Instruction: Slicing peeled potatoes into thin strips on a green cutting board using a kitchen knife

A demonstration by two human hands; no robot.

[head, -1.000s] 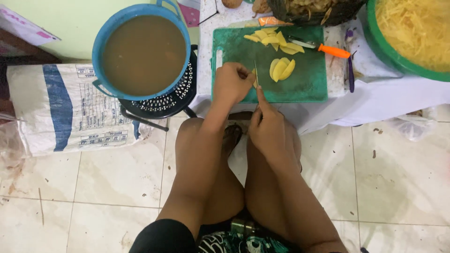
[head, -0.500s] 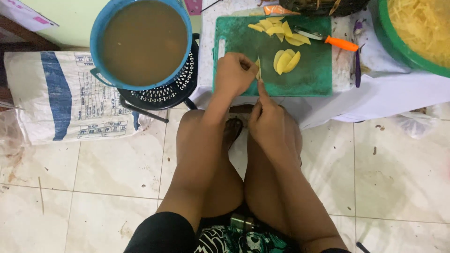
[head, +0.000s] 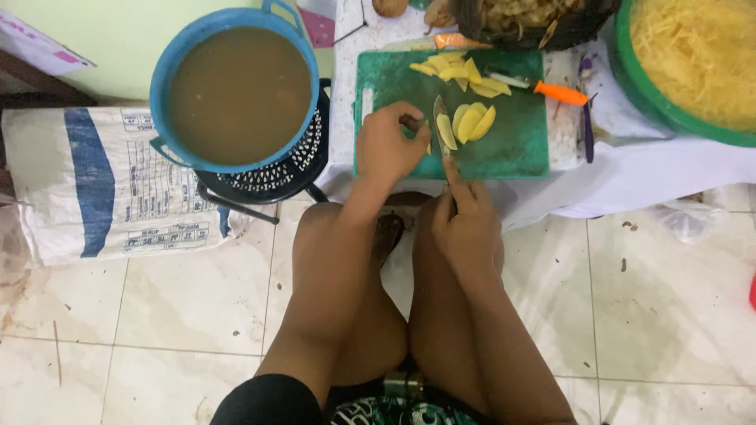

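Looking straight down at someone sitting on the floor with their knees up, cutting on a green cutting board (head: 520, 149) that sits on a low surface covered in white cloth (head: 630, 181). The right hand (head: 466, 224) is wrapped tight around the handle of a knife (head: 441, 126), index finger stretched along the top, blade pointing away across the board. The left hand (head: 391, 144) is curled with the fingers bunched on a small piece right next to the blade, but the piece is mostly hidden, so I can't say exactly what it is. Just right of the blade there are about 3 pale yellow slices (head: 470, 122) fanned out and touching each other, and a second heap of yellow pieces (head: 455, 71) sits at the far edge of the board. An orange-handled knife (head: 547, 89) lies near the board's far right corner. Off to the left is a big blue tub (head: 236, 86) full of murky brown liquid, sitting on a black perforated stand (head: 276, 169), with a white and blue sack (head: 102, 181) lying on the tiled floor beside it. Top right, a green basin (head: 630, 71) holds shredded yellow strands.
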